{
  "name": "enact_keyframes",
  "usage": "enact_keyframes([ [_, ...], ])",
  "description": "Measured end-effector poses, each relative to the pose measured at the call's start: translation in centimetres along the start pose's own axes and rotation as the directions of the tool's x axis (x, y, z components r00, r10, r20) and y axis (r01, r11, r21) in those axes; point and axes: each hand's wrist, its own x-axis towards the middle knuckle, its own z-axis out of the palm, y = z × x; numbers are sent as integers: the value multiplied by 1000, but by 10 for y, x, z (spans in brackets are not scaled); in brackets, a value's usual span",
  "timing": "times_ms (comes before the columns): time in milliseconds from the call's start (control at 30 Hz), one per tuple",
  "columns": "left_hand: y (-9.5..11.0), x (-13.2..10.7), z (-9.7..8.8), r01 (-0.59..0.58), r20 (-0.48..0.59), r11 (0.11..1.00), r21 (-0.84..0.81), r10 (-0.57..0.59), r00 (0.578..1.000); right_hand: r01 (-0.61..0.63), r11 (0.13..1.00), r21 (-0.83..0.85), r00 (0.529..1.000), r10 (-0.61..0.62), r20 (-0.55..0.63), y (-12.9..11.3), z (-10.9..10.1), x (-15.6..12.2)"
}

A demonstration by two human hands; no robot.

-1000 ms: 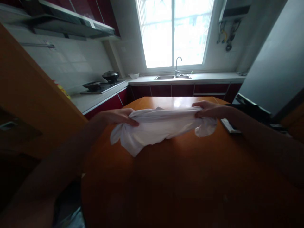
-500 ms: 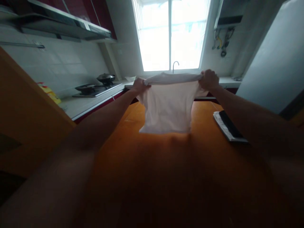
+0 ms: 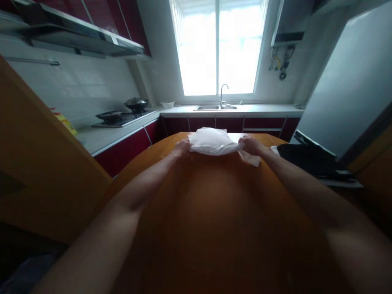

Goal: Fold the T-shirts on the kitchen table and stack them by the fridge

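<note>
A white T-shirt [image 3: 211, 141] is stretched between my two hands over the far part of the wooden table [image 3: 211, 204]. Its near edge is pulled taut, and the cloth behind billows up. My left hand [image 3: 183, 146] is closed on the left end of that edge. At the right end my right hand [image 3: 249, 145] grips the cloth, with a loose flap hanging below it. Whether the far part of the shirt touches the table I cannot tell.
Dark and white folded cloth [image 3: 309, 161] lies at the table's right side, partly behind my right arm. Beyond the table are a counter with a sink [image 3: 208, 108], a stove [image 3: 122, 118] with pans at left, and a fridge [image 3: 346, 81] at right.
Both hands have come down with the shirt, from hanging upright in the air to low over the table. My view has shifted, showing more of the sink and the dark cloth.
</note>
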Motion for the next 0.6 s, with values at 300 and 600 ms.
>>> enact_keyframes([
  [300,-37,-76,61,154,-78,985,-81,-160,984,-35,985,170,999,35,7,3,76,-60],
  [600,-85,-111,30,180,-41,932,-314,-203,978,18,919,395,984,53,-170,20,60,-110],
])
